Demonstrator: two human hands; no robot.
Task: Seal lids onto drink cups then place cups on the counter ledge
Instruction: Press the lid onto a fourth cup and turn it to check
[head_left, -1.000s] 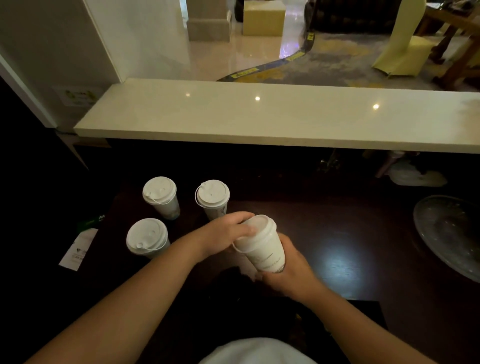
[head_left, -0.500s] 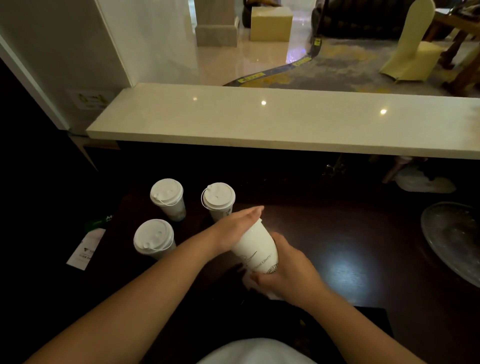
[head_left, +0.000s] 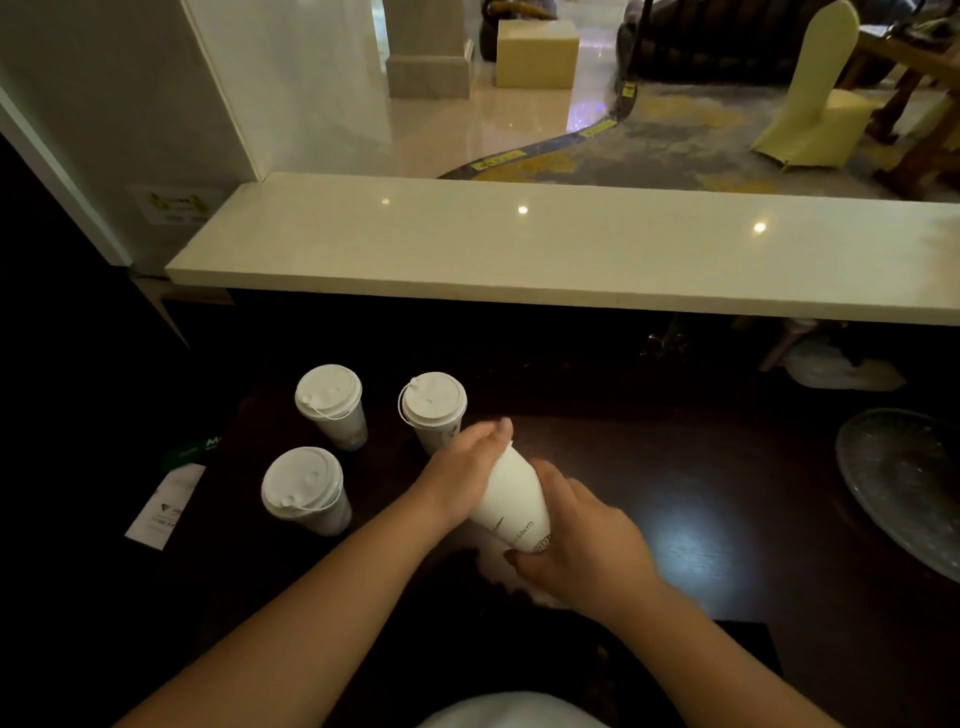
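A white paper cup (head_left: 511, 506) with small print stands tilted on the dark worktop. My right hand (head_left: 582, 545) grips its lower body. My left hand (head_left: 467, 467) lies flat over its top and hides the lid. Three lidded white cups stand to the left: one at the back left (head_left: 330, 402), one at the back middle (head_left: 432, 408), one nearer me (head_left: 304, 488). The pale stone counter ledge (head_left: 571, 249) runs across above the worktop with nothing on it.
A glass platter (head_left: 904, 478) lies at the right edge of the worktop. A paper slip (head_left: 165, 506) and a green packet (head_left: 195, 449) sit at the left. A crumpled plastic bag (head_left: 836, 366) lies under the ledge on the right. Beyond the ledge is a hall with covered chairs.
My left hand went from fingering the lid's rim to lying flat over the cup's top. The cup stayed between both hands, and the camera tilted slightly.
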